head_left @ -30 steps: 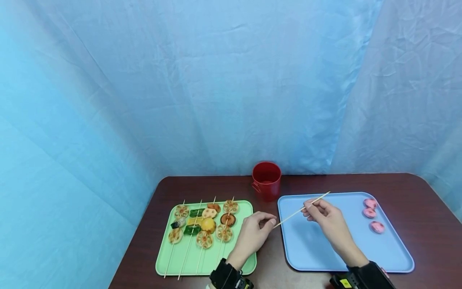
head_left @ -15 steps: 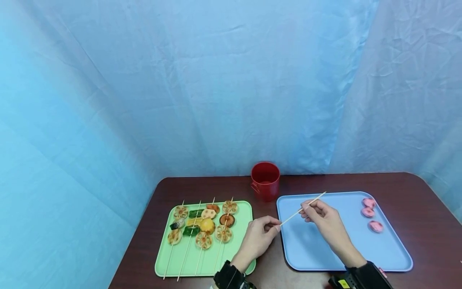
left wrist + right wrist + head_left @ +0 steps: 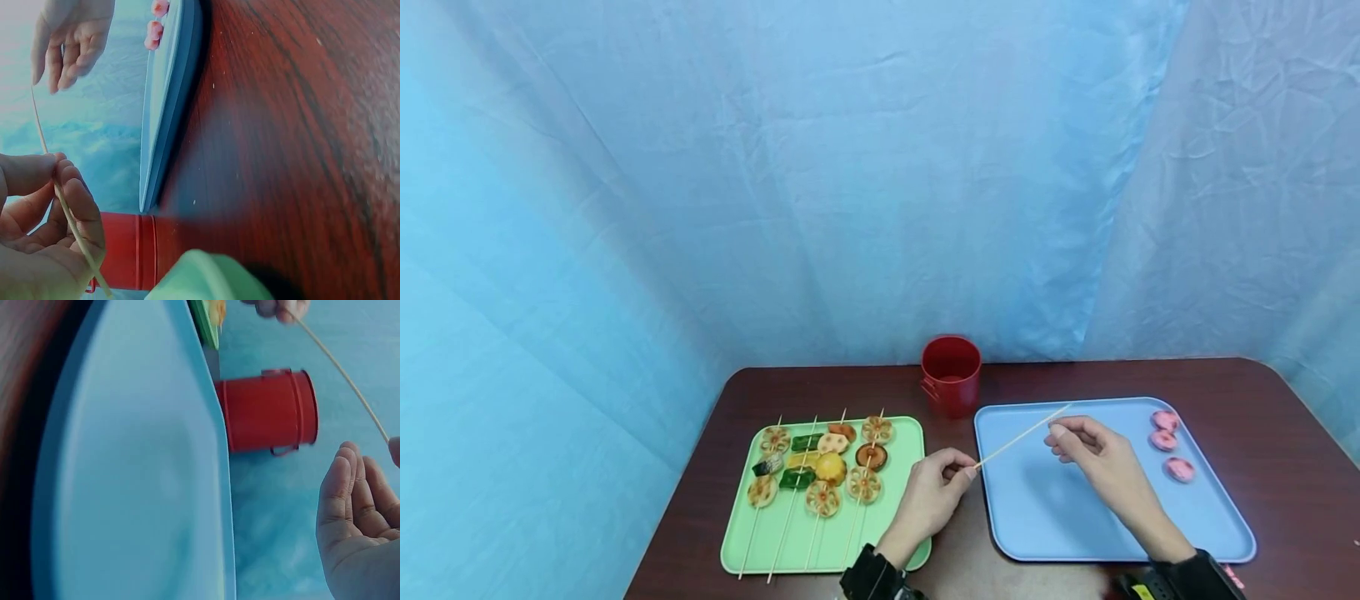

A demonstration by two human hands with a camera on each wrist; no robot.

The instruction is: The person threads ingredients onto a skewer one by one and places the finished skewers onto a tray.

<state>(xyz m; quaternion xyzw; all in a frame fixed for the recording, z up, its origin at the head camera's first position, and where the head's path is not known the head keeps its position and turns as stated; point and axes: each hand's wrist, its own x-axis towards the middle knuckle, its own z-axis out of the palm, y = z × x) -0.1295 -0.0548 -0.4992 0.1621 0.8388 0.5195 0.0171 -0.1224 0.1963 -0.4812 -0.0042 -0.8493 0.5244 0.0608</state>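
Note:
Between thumb and fingers, my left hand (image 3: 928, 493) pinches a thin bamboo skewer (image 3: 1018, 437) near its lower end. The skewer slants up to the right over the blue tray (image 3: 1045, 533), with no food on it. In the left wrist view, the skewer (image 3: 81, 240) also extends back past the palm. My right hand (image 3: 1101, 467) hovers over the tray beside the upper part of the skewer. Its fingers (image 3: 337, 487) are loosely bent, and the thumb tip overlaps the skewer's end in the right wrist view. Three pink round food pieces (image 3: 1180, 470) lie at the tray's right side.
On the left, a green tray (image 3: 737, 550) holds several loaded skewers with lotus root slices (image 3: 865, 485), a mushroom slice (image 3: 872, 457) and green and yellow pieces. A red cup (image 3: 953, 387) stands behind, between the trays. A blue curtain (image 3: 880, 183) hangs behind the dark wooden table (image 3: 850, 382).
My right hand has let go of the skewer and shifted slightly right and down. The left hand moved a little right, then settled, still pinching the skewer.

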